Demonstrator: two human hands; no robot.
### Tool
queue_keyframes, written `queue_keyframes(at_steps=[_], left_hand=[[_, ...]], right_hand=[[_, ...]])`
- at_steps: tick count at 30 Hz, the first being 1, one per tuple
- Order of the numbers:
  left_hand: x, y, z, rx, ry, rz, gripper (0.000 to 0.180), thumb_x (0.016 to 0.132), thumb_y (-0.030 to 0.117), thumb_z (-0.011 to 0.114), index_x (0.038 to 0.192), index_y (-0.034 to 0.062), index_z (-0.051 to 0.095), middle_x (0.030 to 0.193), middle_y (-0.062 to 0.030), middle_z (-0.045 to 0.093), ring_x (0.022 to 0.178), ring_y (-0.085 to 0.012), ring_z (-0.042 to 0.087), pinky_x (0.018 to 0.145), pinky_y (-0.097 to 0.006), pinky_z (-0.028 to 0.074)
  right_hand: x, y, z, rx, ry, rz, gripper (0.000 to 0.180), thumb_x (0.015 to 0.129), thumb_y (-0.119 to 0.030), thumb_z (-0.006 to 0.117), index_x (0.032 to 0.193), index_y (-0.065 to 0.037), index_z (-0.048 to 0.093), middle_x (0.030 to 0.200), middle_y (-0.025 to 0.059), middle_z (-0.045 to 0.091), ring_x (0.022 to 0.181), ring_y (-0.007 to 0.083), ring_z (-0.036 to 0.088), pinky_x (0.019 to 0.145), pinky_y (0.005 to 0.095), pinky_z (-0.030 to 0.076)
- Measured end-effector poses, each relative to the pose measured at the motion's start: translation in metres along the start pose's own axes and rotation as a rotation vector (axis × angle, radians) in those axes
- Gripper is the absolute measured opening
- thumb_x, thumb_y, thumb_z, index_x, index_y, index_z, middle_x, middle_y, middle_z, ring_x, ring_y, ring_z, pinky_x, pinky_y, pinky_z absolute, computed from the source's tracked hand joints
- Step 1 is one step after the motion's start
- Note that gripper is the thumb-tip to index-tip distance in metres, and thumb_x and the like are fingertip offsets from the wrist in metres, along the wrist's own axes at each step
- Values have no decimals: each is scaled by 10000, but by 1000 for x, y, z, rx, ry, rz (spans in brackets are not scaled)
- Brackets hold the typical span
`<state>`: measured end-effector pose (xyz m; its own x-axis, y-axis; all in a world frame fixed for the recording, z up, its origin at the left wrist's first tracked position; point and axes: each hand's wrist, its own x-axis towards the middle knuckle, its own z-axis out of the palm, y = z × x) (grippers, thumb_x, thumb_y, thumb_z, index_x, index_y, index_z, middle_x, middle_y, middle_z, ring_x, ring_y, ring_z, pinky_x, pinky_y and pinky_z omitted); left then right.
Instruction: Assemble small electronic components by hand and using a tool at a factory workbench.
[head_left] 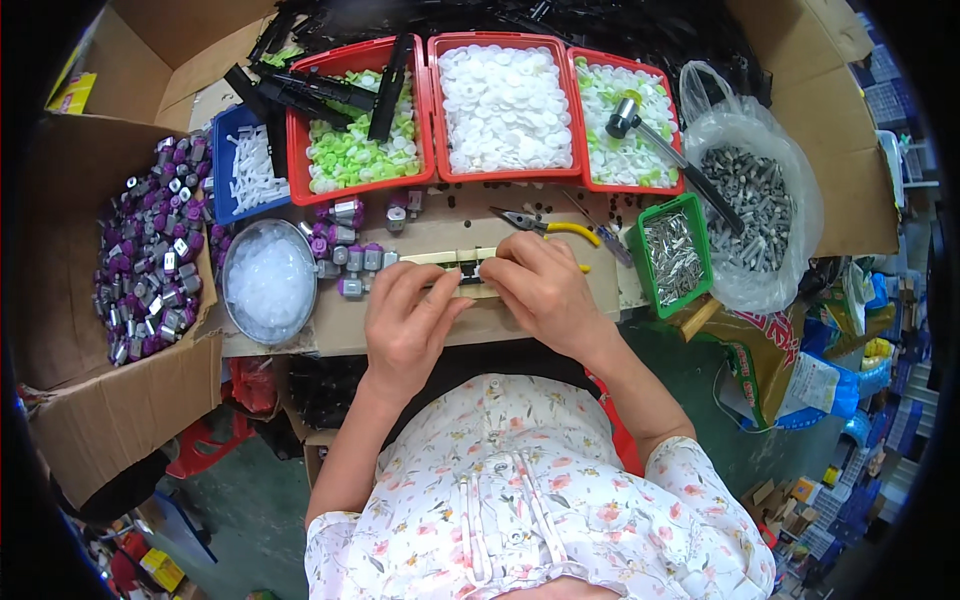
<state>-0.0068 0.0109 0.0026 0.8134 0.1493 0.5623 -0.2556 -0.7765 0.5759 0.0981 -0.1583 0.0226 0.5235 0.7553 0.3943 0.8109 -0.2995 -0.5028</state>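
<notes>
At the near edge of the cardboard-covered bench, my left hand and my right hand meet over a small black part. Thumb and fingers of each hand pinch it from either side, with a narrow gap between the fingertips. The part lies on a pale, strip-like block; my fingers cover much of both, so its exact kind does not show. Just beyond my right hand are pliers with yellow handles. Small motors with purple bands lie left of my left hand.
Red bins of white and green discs line the back, with black strips and a hammer on top. Left are a blue tray, a round bowl and a carton of motors. Right are a green basket and a bag of metal pieces.
</notes>
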Motion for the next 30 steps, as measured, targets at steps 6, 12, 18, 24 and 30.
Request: queue_keyframes(at_steps=[6, 12, 18, 24, 30], left_hand=[[-14, 0, 6, 96, -24, 81, 378, 670, 52, 817, 1029, 39, 699, 1026, -89, 631, 960, -290, 586, 779, -407, 488], [-17, 0, 10, 151, -48, 110, 339, 704, 92, 802, 1027, 48, 707, 1067, -88, 619, 1004, -286, 577, 786, -402, 482], [-18, -2, 14, 230, -82, 151, 338, 730, 138, 790, 1050, 64, 712, 1081, -72, 615, 1039, -264, 564, 820, -384, 450], [-19, -2, 16, 225, -85, 128, 334, 747, 138, 785, 1062, 67, 700, 1090, -67, 613, 1052, -256, 561, 848, -383, 426], [-17, -2, 18, 165, -71, 149, 344, 708, 91, 814, 1035, 68, 708, 1068, -77, 609, 1033, -288, 557, 830, -410, 448]], right_hand=[[2, -2, 5, -46, -9, -14, 159, 769, -57, 707, 920, -62, 655, 858, 50, 568, 794, 222, 592, 698, 353, 385], [5, -5, 7, -75, -52, 4, 151, 772, -61, 706, 912, -57, 651, 848, 46, 557, 812, 221, 594, 709, 358, 381], [10, -5, 2, -57, -132, 29, 141, 780, -67, 702, 910, -53, 650, 851, 52, 554, 829, 228, 596, 724, 367, 394], [12, -1, -1, 52, -126, 67, 196, 776, -51, 691, 971, -48, 664, 884, 64, 564, 847, 240, 595, 721, 371, 403], [6, -3, 1, -58, -141, 27, 227, 755, -62, 677, 982, -45, 666, 902, 74, 560, 882, 254, 594, 729, 376, 410]])
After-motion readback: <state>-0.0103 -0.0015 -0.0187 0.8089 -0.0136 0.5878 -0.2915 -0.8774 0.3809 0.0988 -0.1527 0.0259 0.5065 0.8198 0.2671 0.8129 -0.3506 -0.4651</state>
